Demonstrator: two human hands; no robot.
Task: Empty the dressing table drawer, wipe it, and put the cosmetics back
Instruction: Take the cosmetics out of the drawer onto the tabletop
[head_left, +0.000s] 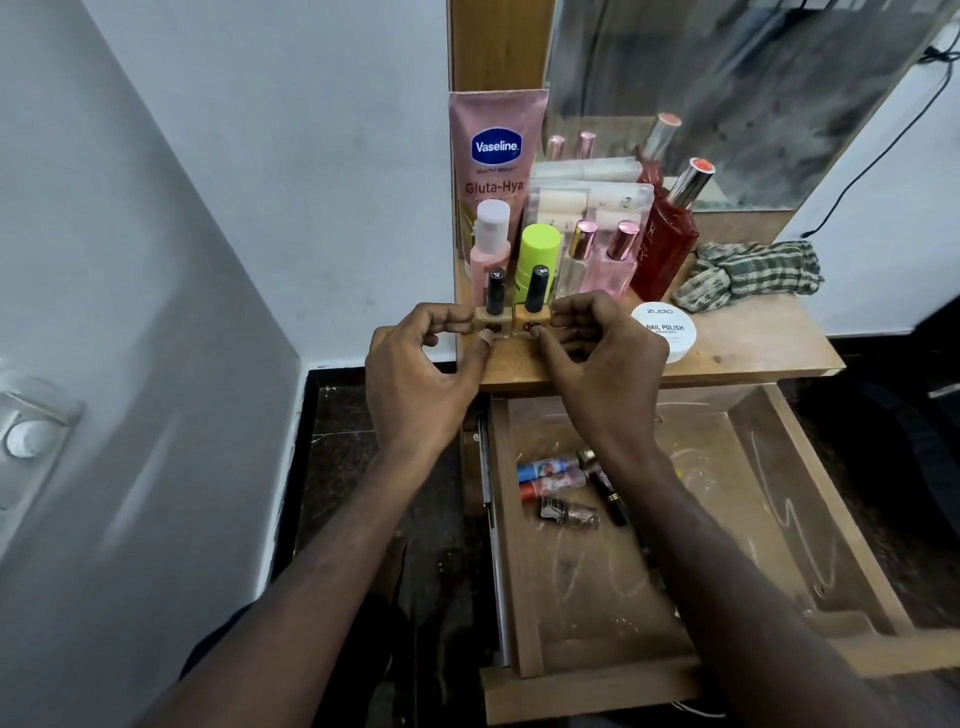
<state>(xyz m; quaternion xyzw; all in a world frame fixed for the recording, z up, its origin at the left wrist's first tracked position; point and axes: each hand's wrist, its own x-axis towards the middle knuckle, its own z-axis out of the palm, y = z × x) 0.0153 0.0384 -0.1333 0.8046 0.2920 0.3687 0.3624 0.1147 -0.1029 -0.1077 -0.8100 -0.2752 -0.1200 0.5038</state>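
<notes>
Two nail polish bottles with black caps stand side by side at the front left of the wooden dressing table top (753, 343). My left hand (415, 364) pinches the left nail polish bottle (492, 306). My right hand (602, 348) pinches the right nail polish bottle (534, 304). Below, the open wooden drawer (587, 691) holds several small items: a blue tube (545, 467), a red tube (550, 486), a brown nail polish bottle (569, 512) and a dark pencil (610, 496).
On the table top stand a pink Vaseline tube (496, 156), a pink bottle (491, 244), a green stick (540, 252), two pink perfume bottles (608, 265), a red perfume bottle (667, 244), a white nail polish wipes jar (667, 332) and a checked cloth (753, 275). A mirror (753, 93) is behind.
</notes>
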